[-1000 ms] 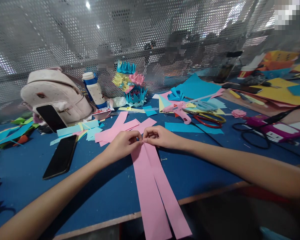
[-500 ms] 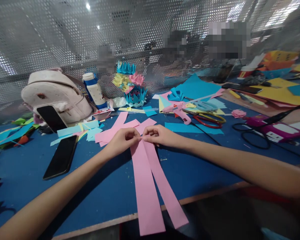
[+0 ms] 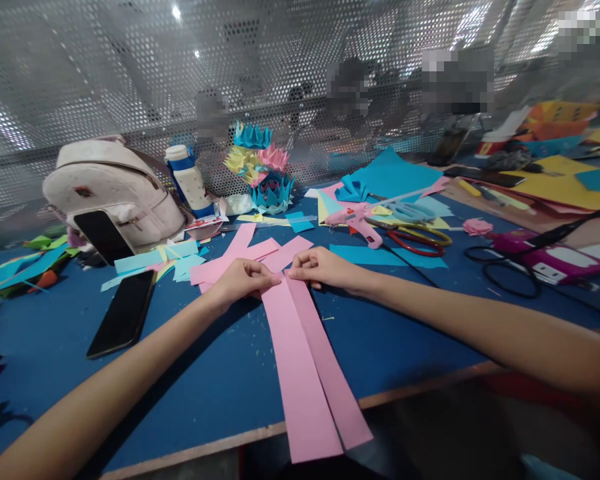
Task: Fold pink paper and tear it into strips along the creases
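A long pink paper strip (image 3: 300, 373), split lengthwise into two tails, hangs over the table's front edge. My left hand (image 3: 245, 280) pinches its far left corner between thumb and fingers. My right hand (image 3: 320, 267) pinches the far right corner, close beside the left. The two tails lie nearly side by side, with a narrow gap near their lower ends. Just beyond my hands, several pink paper strips (image 3: 237, 250) overlap on the blue table. Whether the tails are joined at the top is hard to make out.
A black phone (image 3: 123, 313) lies left of my forearm, near a pale backpack (image 3: 110, 187) and a bottle (image 3: 189, 180). Folded paper flowers (image 3: 260, 167) stand at the back. A pink glue gun (image 3: 357, 223) and scissors (image 3: 420, 239) lie right, with a purple device (image 3: 545, 257) farther right.
The lower ends of the two pink tails have swung closer together, narrowing the gap. My hands have spread slightly apart at the top, still pinching the paper.
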`<action>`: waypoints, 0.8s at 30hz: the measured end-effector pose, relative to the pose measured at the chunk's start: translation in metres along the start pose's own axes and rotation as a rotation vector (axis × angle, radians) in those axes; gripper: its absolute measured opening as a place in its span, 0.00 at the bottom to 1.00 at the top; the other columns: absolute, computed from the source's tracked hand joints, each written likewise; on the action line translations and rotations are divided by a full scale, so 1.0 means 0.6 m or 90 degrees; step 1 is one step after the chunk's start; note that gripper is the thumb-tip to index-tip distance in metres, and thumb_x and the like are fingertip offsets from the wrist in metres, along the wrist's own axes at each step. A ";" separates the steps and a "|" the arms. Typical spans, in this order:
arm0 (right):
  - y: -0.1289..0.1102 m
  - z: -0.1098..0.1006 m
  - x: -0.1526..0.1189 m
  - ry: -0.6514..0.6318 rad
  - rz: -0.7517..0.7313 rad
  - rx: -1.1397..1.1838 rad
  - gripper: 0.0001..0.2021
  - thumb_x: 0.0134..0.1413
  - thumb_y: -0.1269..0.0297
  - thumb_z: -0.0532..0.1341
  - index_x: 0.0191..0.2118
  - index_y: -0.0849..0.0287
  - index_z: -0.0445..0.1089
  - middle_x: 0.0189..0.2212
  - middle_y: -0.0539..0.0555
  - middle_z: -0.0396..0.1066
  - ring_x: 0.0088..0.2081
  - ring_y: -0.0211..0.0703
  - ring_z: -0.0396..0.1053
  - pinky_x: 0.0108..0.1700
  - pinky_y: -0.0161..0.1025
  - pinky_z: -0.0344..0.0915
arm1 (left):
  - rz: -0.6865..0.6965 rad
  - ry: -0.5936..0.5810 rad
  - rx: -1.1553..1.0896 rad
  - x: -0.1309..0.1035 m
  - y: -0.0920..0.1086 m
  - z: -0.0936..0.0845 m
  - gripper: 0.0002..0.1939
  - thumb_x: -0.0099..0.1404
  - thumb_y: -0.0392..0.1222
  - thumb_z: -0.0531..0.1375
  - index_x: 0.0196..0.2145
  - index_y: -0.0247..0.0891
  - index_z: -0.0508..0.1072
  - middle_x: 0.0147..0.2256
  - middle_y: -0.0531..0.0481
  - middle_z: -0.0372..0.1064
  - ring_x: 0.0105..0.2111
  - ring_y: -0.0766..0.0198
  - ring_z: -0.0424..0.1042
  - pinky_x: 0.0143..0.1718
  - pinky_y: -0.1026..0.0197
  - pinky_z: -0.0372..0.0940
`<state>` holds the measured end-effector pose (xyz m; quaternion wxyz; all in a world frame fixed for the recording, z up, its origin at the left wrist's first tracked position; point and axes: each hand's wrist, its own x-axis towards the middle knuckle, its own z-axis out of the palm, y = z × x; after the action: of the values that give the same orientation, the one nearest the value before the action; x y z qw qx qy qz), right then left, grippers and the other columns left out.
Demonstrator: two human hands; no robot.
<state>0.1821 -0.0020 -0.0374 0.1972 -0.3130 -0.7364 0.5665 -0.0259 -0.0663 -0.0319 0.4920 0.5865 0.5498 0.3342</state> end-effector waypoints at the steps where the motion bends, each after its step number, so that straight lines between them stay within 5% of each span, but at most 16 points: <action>1: 0.000 0.000 0.000 0.004 0.003 0.009 0.20 0.46 0.48 0.67 0.27 0.61 0.65 0.16 0.44 0.60 0.17 0.28 0.56 0.19 0.29 0.48 | -0.001 -0.004 -0.003 0.000 0.001 0.000 0.19 0.50 0.54 0.71 0.24 0.34 0.74 0.16 0.57 0.63 0.16 0.73 0.59 0.17 0.69 0.52; 15: -0.012 -0.004 -0.002 0.007 0.052 0.029 0.19 0.41 0.52 0.70 0.24 0.62 0.65 0.17 0.46 0.65 0.16 0.27 0.57 0.20 0.29 0.49 | -0.013 0.021 -0.023 0.003 -0.005 -0.007 0.22 0.48 0.53 0.71 0.19 0.35 0.67 0.15 0.58 0.59 0.14 0.74 0.57 0.15 0.69 0.49; 24: -0.011 -0.005 -0.002 -0.001 0.029 0.052 0.22 0.38 0.53 0.73 0.24 0.59 0.59 0.13 0.41 0.58 0.14 0.27 0.55 0.18 0.29 0.45 | -0.035 0.026 -0.044 0.004 -0.004 -0.010 0.23 0.43 0.52 0.74 0.21 0.35 0.67 0.15 0.58 0.60 0.14 0.74 0.58 0.15 0.70 0.48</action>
<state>0.1829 -0.0018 -0.0300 0.1962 -0.3211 -0.7054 0.6006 -0.0316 -0.0631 -0.0327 0.5095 0.5472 0.5637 0.3510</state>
